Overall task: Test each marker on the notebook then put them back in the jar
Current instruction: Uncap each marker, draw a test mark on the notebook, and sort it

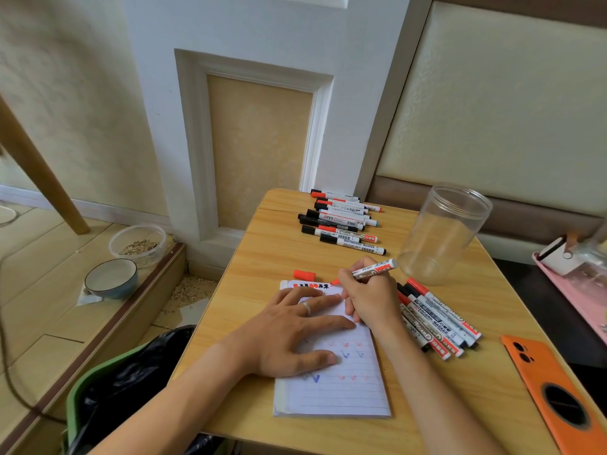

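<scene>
Flat across the notebook [331,382], which lies at the counter's [262,257] near edge, the left hand [289,330] presses the page down with straight fingers. Right hand [368,297] has its grip curled round a red marker [374,270], tip touching the notebook's far edge beside a row of test marks, long axis running up and right toward the jar [443,231]. Its red cap [304,275] sits just beyond the notebook, left of the tip. The jar, empty, lies tilted near the right edge, closer to the right hand. One marker row [341,221] rests toward the far edge; another pile [440,320] sits beside the right wrist.
</scene>
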